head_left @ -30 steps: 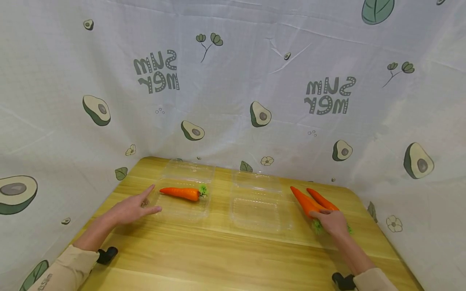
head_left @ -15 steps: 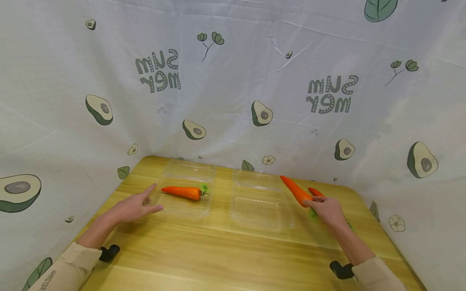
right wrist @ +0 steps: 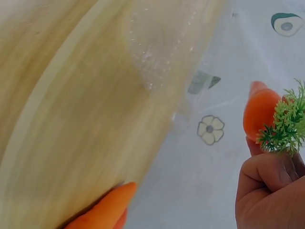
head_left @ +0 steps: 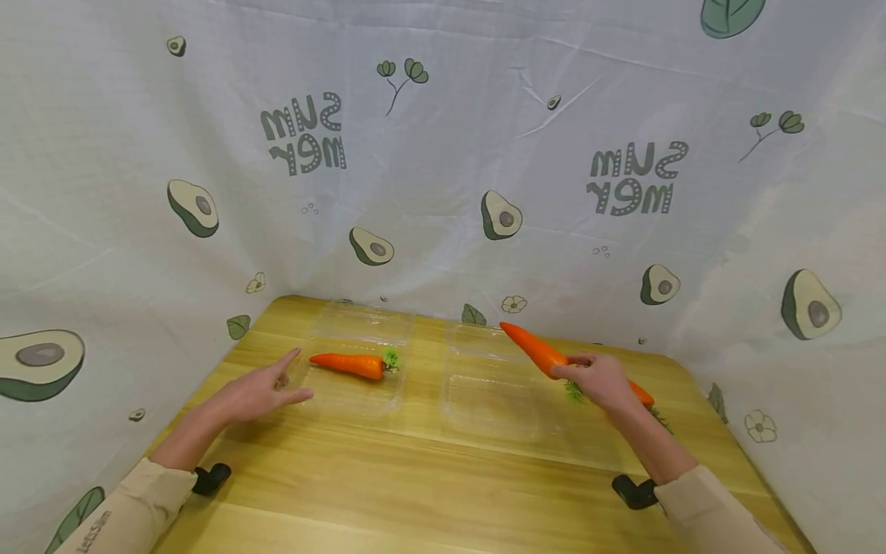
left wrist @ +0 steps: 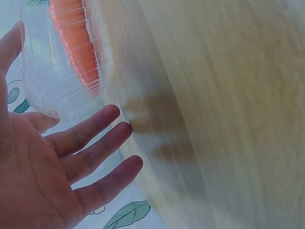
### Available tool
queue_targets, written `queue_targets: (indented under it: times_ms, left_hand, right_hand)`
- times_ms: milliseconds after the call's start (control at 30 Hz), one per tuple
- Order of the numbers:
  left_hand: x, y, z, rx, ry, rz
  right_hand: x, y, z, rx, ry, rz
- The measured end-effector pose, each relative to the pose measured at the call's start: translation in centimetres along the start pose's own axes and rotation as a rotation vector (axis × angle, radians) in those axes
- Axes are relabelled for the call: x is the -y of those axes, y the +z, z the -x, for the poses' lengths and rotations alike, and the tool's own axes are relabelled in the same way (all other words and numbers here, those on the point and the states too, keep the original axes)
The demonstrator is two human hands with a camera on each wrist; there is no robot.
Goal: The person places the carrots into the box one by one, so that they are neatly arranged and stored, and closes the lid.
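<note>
Carrot (head_left: 529,348) pinched in right grip (head_left: 599,378), left grip (head_left: 259,394) spread loose; right wrist (head_left: 631,419) partly hides another carrot (head_left: 642,395).

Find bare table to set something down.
Free: wooden table in front of left clamshell and right clamshell, plus the narrow gap between them. Crowded: right side (right hand, held carrot, lying carrot) and left side (left hand).

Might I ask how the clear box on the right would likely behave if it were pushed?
The box would probably slide easily, since it looks like thin plastic and holds nothing. Its see-through walls may flex under a fingertip. Sitting low and wide, with its lid lying open behind, it seems unlikely to tip.
</note>
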State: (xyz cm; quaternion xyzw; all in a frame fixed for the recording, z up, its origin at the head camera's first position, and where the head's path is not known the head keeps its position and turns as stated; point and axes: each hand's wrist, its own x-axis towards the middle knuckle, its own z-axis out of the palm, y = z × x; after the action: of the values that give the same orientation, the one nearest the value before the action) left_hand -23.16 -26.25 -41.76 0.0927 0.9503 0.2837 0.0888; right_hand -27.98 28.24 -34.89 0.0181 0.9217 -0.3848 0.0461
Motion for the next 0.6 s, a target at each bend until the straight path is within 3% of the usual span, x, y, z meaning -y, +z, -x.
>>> queue_targets:
  times_ms: [600]
  left_hand:
    - [-0.1,-0.1,-0.1,-0.008,0.004,-0.008]
  right_hand:
    - [4.6,2.7,-2.3,0.112,-0.137,0.024]
